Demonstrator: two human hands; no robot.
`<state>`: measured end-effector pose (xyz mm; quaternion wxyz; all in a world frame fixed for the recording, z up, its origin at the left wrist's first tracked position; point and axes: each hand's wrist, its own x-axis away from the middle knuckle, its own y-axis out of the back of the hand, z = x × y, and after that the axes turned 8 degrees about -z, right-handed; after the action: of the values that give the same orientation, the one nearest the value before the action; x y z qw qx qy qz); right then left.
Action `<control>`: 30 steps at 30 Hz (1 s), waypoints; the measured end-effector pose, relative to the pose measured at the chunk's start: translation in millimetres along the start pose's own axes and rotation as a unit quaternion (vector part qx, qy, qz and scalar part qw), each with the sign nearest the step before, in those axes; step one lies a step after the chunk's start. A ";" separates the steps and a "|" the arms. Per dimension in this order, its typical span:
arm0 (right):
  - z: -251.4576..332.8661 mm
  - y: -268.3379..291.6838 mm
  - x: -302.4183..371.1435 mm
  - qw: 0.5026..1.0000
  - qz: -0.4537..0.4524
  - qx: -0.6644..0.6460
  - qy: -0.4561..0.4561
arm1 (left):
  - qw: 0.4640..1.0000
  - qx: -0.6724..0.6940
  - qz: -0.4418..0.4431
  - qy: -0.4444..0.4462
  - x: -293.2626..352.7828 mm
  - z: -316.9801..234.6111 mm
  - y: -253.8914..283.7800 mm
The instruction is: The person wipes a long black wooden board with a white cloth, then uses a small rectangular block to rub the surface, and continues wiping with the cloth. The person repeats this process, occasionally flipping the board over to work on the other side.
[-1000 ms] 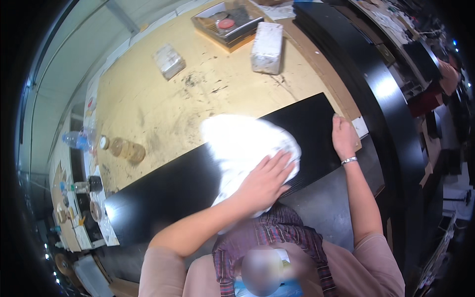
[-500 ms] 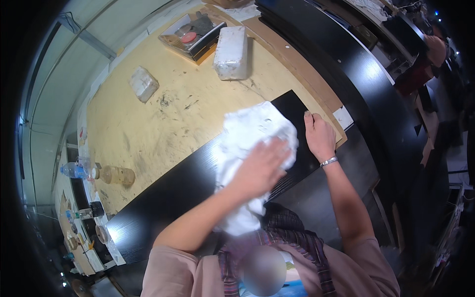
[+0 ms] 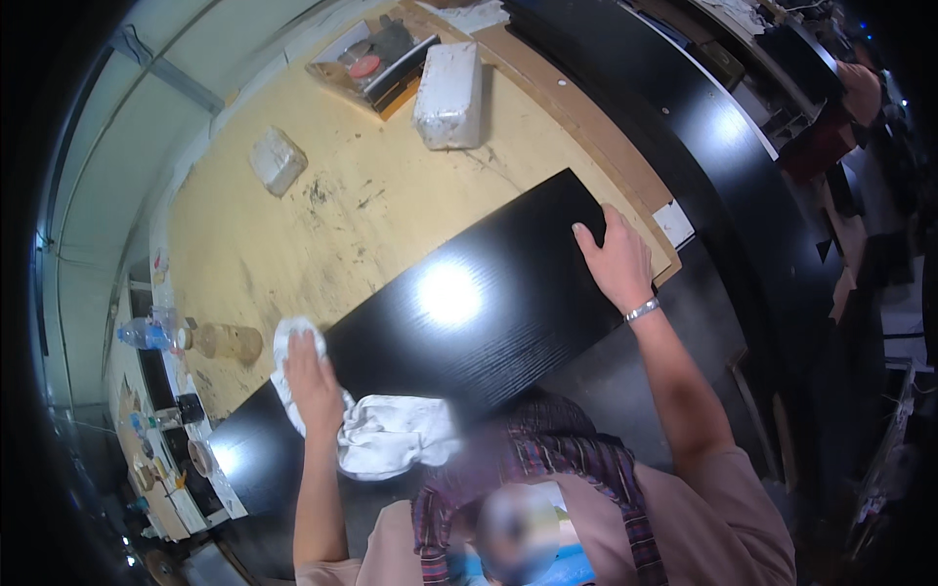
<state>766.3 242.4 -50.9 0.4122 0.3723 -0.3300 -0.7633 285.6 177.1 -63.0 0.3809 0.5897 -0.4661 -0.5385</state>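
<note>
A long black board [image 3: 391, 342] with a glossy wood-grain face lies diagonally over the near edge of the worktable. Toward its left end, my left hand [image 3: 315, 386] presses on a bunched white cloth [image 3: 396, 435], fingers stretched over it. Part of the cloth reaches past the board's far edge, and the rest trails toward my body. At the right end, my right hand [image 3: 623, 259] grips the board's edge, thumb on the top side. The undersides of the right fingers are hidden.
Two white wrapped blocks [image 3: 449, 96] [image 3: 277, 161] sit on the stained yellow tabletop [image 3: 274, 244]. Behind them is an open box [image 3: 371, 63] of small items. A capped bottle [image 3: 225, 342] lies at the left. More black boards [image 3: 674, 107] are stacked along the right.
My left hand has swept the cloth from the board's right half to its left end, uncovering the shiny middle. My right hand remains at the right end, its thumb now farther from the fingers.
</note>
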 end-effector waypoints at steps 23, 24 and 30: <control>-22.5 -5.2 -6.6 0.998 0.062 0.024 0.001 | 0.988 0.056 0.019 -0.142 159.7 -36.3 60.1; -27.0 -6.6 -6.8 0.998 0.055 0.017 0.012 | 0.993 0.016 0.001 -0.116 179.4 -7.5 68.9; -29.6 -17.2 -8.9 0.997 0.022 0.050 0.057 | 0.995 -0.041 -0.030 0.081 227.5 54.0 109.5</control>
<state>788.0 252.0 -77.1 0.4282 0.4276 -0.3517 -0.7142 213.6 -68.6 -29.5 0.4254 0.6288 -0.3933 -0.5186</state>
